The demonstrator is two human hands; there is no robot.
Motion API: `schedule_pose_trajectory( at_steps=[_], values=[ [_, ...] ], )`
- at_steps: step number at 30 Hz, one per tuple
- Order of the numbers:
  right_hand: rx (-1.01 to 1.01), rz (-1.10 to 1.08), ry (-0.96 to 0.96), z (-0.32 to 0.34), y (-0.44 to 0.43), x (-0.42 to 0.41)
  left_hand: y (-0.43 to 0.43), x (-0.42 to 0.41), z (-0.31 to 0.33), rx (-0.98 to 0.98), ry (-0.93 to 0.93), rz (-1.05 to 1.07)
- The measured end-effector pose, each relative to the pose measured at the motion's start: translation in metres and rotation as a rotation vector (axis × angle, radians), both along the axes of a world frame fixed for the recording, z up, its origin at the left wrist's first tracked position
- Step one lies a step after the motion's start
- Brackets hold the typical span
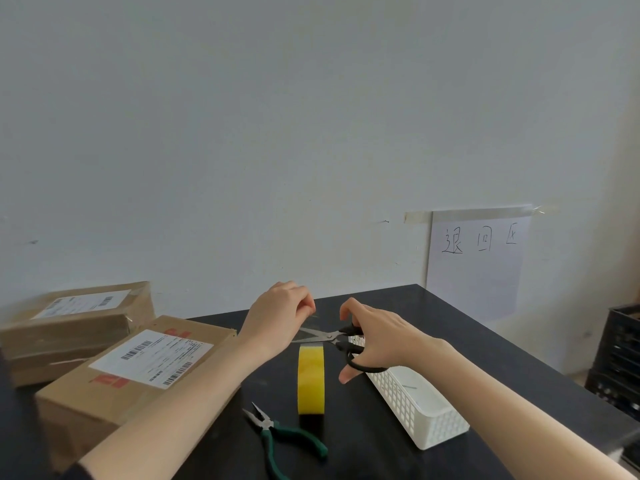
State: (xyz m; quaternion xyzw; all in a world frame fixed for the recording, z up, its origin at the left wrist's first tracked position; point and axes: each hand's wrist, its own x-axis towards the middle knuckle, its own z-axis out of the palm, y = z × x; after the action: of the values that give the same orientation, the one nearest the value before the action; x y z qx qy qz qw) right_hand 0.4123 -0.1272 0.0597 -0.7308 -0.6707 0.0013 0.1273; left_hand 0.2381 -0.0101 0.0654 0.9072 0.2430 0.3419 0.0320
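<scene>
The right hand (377, 336) grips a pair of black-handled scissors (323, 336), with the fingers (346, 375) curled through the loops. The blades are parted in a narrow V and point left towards the left hand (280, 317). That hand is raised just beside the blade tips, its fingers curled in and the tips pinched together; from here I can't tell what, if anything, is caught between them. The scissors are held above the dark surface (353, 455), right over the far edge of a yellow roll of tape (311, 379) that stands on its rim between the two forearms. Green-handled pliers (280, 431) lie nearer, just left of the roll. A white lattice basket (391, 389) sits to the right, under the right wrist. Two labelled cardboard boxes (104, 403) are on the left, and a handwritten sheet (478, 271) is taped to the wall
</scene>
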Motion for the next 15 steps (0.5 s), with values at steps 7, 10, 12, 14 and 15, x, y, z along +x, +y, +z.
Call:
schedule_pose_trajectory(
  at_steps=[7,10,12,14,15],
  values=[
    [-0.017,0.01,-0.074,0.0,-0.003,-0.003,0.002,0.0,0.006,-0.01,-0.072,0.01],
    [-0.006,-0.019,-0.059,-0.004,-0.006,-0.003,0.005,-0.001,0.011,-0.015,-0.084,0.007],
    [0.003,-0.042,-0.033,-0.006,-0.008,-0.004,0.005,-0.003,0.011,-0.006,-0.069,0.01],
    [0.014,-0.072,0.022,-0.009,-0.009,-0.004,0.006,-0.004,0.009,-0.004,-0.068,0.016],
    [0.028,-0.086,0.063,-0.011,-0.009,-0.004,0.007,-0.005,0.008,-0.007,-0.07,0.017]
  ],
)
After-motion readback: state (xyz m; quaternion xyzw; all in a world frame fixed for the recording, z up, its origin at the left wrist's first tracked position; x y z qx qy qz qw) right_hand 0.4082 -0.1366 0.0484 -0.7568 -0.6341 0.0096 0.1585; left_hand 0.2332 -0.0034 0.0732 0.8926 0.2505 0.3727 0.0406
